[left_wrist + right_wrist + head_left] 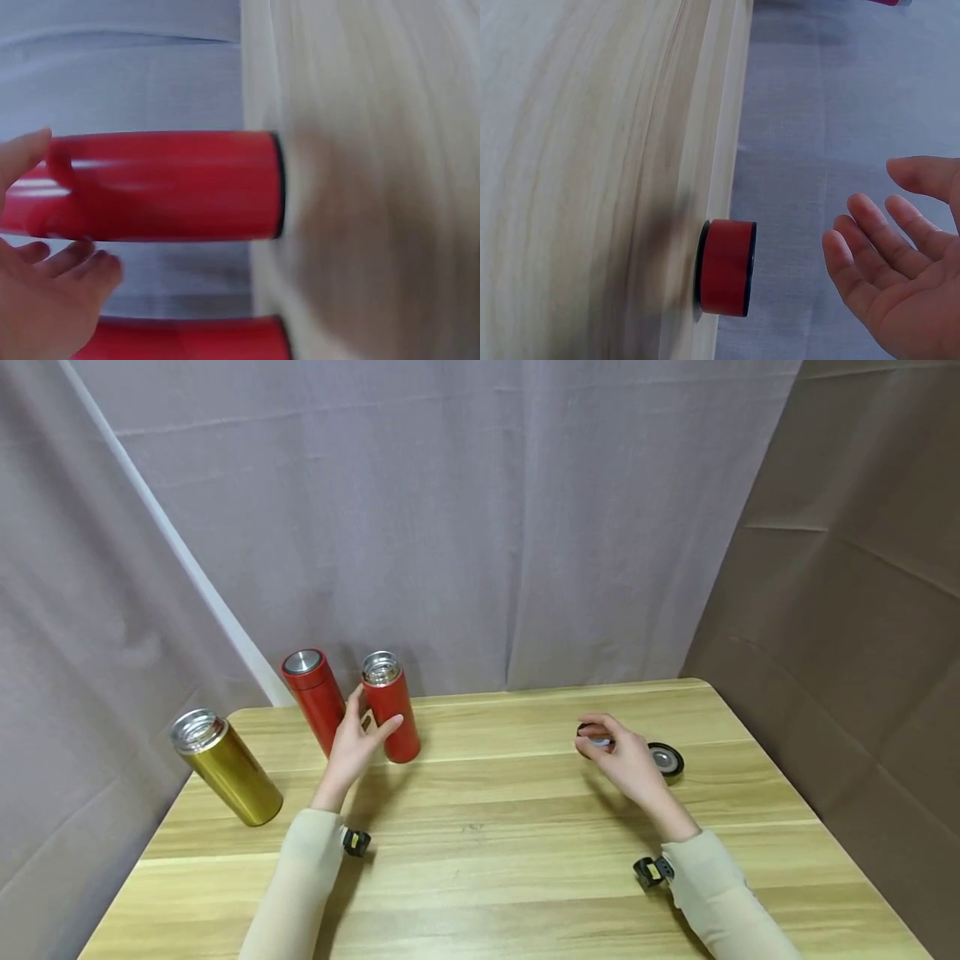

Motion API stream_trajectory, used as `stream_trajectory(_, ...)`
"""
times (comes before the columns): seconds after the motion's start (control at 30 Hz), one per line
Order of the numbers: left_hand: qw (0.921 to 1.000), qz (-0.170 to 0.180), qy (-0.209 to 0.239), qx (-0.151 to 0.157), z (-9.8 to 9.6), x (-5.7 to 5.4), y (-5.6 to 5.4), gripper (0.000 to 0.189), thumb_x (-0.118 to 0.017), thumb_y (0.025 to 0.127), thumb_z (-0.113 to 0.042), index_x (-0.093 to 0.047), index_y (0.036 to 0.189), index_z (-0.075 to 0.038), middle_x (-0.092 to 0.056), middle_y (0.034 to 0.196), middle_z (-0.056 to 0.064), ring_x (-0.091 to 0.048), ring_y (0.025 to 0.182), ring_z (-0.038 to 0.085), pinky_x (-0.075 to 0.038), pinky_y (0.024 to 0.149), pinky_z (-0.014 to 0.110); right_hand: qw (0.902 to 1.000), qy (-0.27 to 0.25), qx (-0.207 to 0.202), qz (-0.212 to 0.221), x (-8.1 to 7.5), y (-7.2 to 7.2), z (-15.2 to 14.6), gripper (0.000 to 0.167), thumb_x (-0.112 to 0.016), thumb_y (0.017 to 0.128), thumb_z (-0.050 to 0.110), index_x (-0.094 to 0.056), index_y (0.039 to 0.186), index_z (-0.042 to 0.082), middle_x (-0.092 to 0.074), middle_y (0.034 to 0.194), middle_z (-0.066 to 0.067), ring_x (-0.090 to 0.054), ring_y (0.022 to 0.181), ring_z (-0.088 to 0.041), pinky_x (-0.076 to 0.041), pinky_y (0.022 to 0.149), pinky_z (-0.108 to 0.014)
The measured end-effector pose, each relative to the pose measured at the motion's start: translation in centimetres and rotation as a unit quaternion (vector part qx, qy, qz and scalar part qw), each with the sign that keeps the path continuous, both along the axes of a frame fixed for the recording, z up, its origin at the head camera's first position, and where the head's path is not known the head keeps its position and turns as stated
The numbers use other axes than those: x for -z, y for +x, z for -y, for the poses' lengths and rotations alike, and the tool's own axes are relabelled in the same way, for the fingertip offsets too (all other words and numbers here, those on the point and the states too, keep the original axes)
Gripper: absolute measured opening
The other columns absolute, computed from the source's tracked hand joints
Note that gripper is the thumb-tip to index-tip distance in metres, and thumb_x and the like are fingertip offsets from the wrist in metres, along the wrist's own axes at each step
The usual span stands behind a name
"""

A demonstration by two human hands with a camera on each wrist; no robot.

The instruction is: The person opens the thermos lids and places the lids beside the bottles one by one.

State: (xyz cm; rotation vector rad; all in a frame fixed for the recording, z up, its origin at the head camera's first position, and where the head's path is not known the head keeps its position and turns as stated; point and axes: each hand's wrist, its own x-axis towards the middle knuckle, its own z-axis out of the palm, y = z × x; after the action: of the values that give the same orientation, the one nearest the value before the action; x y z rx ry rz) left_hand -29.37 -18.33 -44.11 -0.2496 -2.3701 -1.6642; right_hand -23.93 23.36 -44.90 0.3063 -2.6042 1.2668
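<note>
A lidless red thermos bottle (402,745) stands upright at the back, its steel mouth bare. My left hand (352,747) is beside it; in the left wrist view the thumb and relaxed fingers (67,259) lie on either side of the red body (180,184), and firm contact cannot be made out. Over a red bottle cap (727,266), which sits on the table, hovers my right hand (622,764). The right wrist view shows its fingers (870,251) loosely extended and apart from the cap. In the head view that hand mostly hides the cap.
A second red thermos bottle (311,697) with its lid on stands left of the lidless one, partly behind my left hand. Further left is a gold bottle (236,777) without a lid. Another dark-rimmed cap (666,761) lies right of my right hand. Grey curtains (450,527) border the wooden table (480,877).
</note>
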Motion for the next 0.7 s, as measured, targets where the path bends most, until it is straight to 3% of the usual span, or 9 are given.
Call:
stream_trajectory(0.17, 0.9917, -0.121, -0.019, -0.04, -0.2, -2.2, 1.7, 0.08, -0.078, 0.09, -0.016, -0.032, 0.155, -0.007, -0.043, 0.153, 0.016, -0.04, 0.142, 0.029, -0.032, 0.114, 0.045, 1.0, 0.007, -0.002, -0.005, -0.3, 0.1, 0.3, 0.041, -0.069, 0.097, 0.021, -0.059, 0.134, 0.006, -0.071, 0.117, -0.014, -0.069, 0.099, -0.031, -0.052, 0.087, -0.044)
stream_trajectory(0.3, 0.9831, -0.176, 0.005, -0.051, -0.1, -4.9, 3.5, 0.072, -0.076, 0.09, -0.009, -0.04, 0.152, -0.008, -0.048, 0.15, 0.014, -0.043, 0.141, 0.026, -0.033, 0.114, 0.041, 1.0, 0.005, -0.004, -0.006, -0.6, 0.3, 0.4, 0.042, -0.071, 0.096, 0.02, -0.06, 0.134, 0.006, -0.07, 0.117, -0.014, -0.069, 0.1, -0.033, -0.053, 0.087, -0.047)
stream_trajectory(0.47, 0.9631, -0.261, 0.008, -0.063, 0.7, -7.0, 4.3, 0.064, -0.075, 0.088, 0.0, -0.046, 0.146, 0.001, -0.051, 0.145, 0.019, -0.046, 0.137, 0.03, -0.033, 0.114, 0.044, 0.9999, -0.007, -0.008, -0.011, -1.1, 0.3, 0.2, 0.041, -0.071, 0.096, 0.017, -0.059, 0.134, 0.005, -0.07, 0.118, -0.016, -0.067, 0.104, -0.032, -0.053, 0.088, -0.04)
stream_trajectory(0.57, 0.9522, -0.288, -0.026, -0.097, 1.6, -7.3, 3.8, 0.061, -0.076, 0.089, -0.005, -0.049, 0.143, 0.002, -0.053, 0.142, 0.02, -0.049, 0.134, 0.032, -0.034, 0.112, 0.049, 0.9999, -0.009, -0.008, -0.007, -1.2, 0.4, 0.1, 0.041, -0.071, 0.096, 0.016, -0.059, 0.134, 0.006, -0.069, 0.118, -0.015, -0.067, 0.105, -0.033, -0.052, 0.088, -0.036)
stream_trajectory(0.7, 0.9517, -0.262, -0.037, -0.156, 2.9, -7.5, 3.2, 0.062, -0.077, 0.089, -0.015, -0.051, 0.144, -0.004, -0.053, 0.144, 0.015, -0.045, 0.137, 0.029, -0.031, 0.114, 0.045, 0.9999, -0.012, -0.011, -0.006, -1.2, 0.6, 0.0, 0.042, -0.071, 0.096, 0.018, -0.059, 0.134, 0.005, -0.069, 0.118, -0.016, -0.067, 0.105, -0.034, -0.052, 0.088, -0.036)
